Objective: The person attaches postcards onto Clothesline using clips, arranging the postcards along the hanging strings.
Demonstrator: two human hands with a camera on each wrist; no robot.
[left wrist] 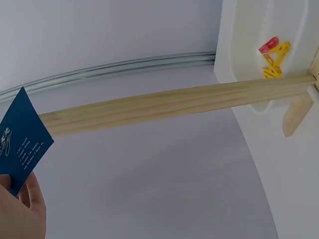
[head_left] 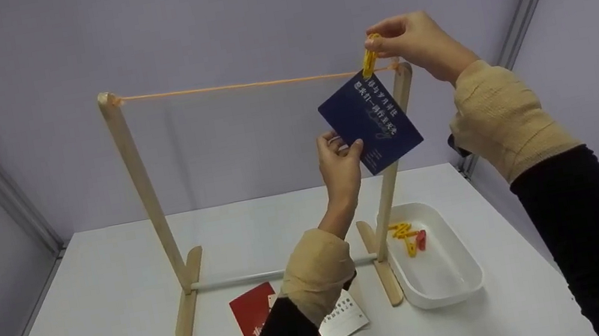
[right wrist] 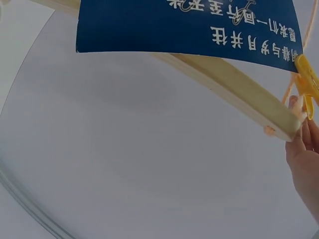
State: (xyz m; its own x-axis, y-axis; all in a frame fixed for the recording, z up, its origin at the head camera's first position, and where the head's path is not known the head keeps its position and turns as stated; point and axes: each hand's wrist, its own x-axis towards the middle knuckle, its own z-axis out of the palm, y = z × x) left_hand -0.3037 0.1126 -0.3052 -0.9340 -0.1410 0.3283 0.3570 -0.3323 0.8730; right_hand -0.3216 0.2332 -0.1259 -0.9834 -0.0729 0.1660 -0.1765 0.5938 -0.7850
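Observation:
A dark blue card [head_left: 370, 123] with white writing is tilted in front of the right end of the orange string [head_left: 237, 86]. My left hand [head_left: 341, 170] pinches its lower left edge between thumb and fingers. At the card's top corner, my right hand [head_left: 418, 41] pinches a yellow clip [head_left: 369, 59], whose lower end meets the card and the string. In the right wrist view the yellow clip [right wrist: 308, 77] sits at the card's corner near the post top. The left wrist view shows the blue card [left wrist: 24, 144] above my left hand [left wrist: 22, 214].
The string runs between two wooden posts [head_left: 141, 188] joined low by a white rod [head_left: 239, 280]. A white tray [head_left: 442, 272] with several yellow clips [head_left: 409, 244] and a red clip [head_left: 422, 240] stands right. A red card [head_left: 254, 312] and white cards [head_left: 344, 318] lie in front, partly behind my left arm.

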